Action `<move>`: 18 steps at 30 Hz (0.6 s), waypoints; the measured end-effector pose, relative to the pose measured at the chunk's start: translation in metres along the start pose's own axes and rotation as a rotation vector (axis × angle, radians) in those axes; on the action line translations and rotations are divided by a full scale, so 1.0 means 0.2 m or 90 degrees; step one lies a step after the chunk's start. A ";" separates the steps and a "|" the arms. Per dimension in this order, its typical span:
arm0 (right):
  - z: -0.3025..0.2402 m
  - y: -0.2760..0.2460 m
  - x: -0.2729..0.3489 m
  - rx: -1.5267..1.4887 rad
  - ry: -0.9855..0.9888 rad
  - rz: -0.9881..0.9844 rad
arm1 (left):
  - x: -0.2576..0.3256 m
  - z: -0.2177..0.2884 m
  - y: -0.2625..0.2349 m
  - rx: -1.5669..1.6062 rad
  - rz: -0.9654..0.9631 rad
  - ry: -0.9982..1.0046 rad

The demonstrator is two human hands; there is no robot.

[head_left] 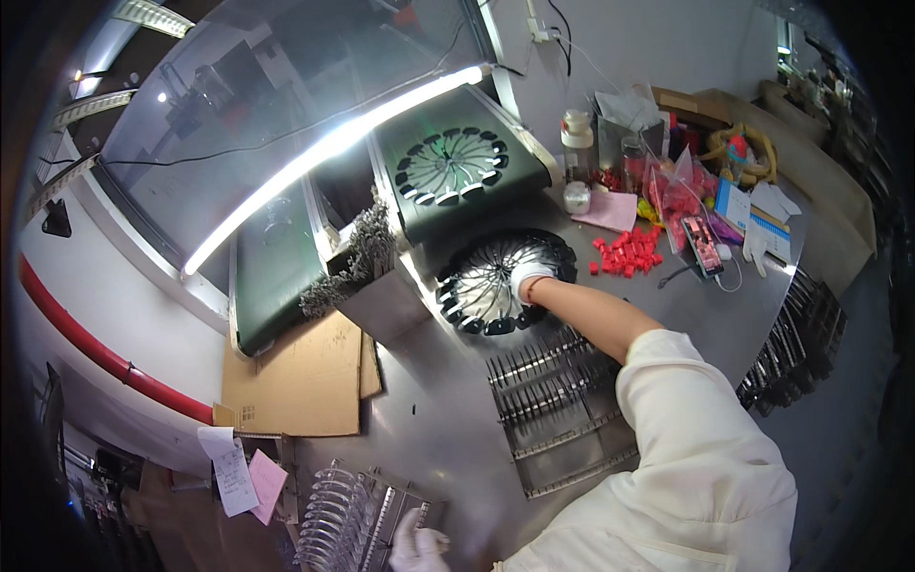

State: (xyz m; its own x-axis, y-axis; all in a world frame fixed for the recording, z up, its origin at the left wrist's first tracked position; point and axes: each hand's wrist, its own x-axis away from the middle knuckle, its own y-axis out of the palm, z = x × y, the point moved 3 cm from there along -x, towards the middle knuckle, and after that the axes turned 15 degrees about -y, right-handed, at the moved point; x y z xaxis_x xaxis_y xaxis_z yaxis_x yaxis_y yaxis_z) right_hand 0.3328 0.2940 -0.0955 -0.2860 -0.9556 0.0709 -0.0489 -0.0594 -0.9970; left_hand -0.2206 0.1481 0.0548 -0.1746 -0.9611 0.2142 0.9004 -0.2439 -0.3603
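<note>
My right hand (530,278), in a white glove, reaches over a black moulded wheel (470,297) lying on the metal table. Thin spokes run from the wheel's middle to dark pieces around its rim. The hand covers part of its right half, and the glove hides what the fingertips do. Low in the view is my left hand (417,550), also gloved, with its fingers apart and nothing visible in them. Beside it stands a rack (338,520) with a row of clear curved pieces. Nearer me than the wheel, a metal rack (548,391) holds rows of dark slender parts.
A similar black wheel (451,165) lies on the green conveyor belt (400,214) behind. Left of it are a metal bin (386,305) of grey branching scraps and cardboard (295,391). Red small pieces (626,253), a phone (702,246) and a jar (577,197) sit at right.
</note>
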 end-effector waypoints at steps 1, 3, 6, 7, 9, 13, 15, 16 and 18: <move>0.01 -0.09 0.07 -0.051 0.039 0.010 | -0.01 -0.04 0.06 0.009 -0.069 -0.023; 0.03 -0.29 0.24 -0.102 0.072 0.021 | 0.01 -0.14 0.19 0.022 -0.129 -0.042; 0.04 -0.51 0.49 -0.114 0.087 0.149 | -0.04 -0.33 0.36 -0.019 -0.180 -0.050; 0.04 -0.56 0.53 -0.113 0.091 0.190 | -0.07 -0.39 0.41 -0.034 -0.188 -0.055; 0.06 -0.64 0.55 -0.126 0.088 0.286 | -0.12 -0.50 0.51 -0.066 -0.172 -0.035; 0.17 -0.70 0.33 -0.119 0.073 0.396 | -0.20 -0.60 0.68 -0.091 -0.128 0.096; 0.22 -0.69 0.15 -0.117 0.105 0.418 | -0.21 -0.63 0.73 -0.164 -0.115 0.114; 0.25 -0.70 0.07 -0.107 0.110 0.431 | -0.22 -0.63 0.74 -0.203 -0.109 0.128; 0.28 -0.70 -0.09 -0.117 0.140 0.446 | -0.21 -0.66 0.75 -0.266 -0.110 0.146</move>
State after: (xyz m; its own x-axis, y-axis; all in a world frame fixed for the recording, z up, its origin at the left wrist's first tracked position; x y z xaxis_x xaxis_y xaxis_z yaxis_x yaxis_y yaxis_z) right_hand 0.3983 0.3043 0.0412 -0.4926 -0.6708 -0.5544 0.0621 0.6083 -0.7912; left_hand -0.1304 0.1357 -0.1280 -0.4328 -0.8941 0.1148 0.6218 -0.3883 -0.6801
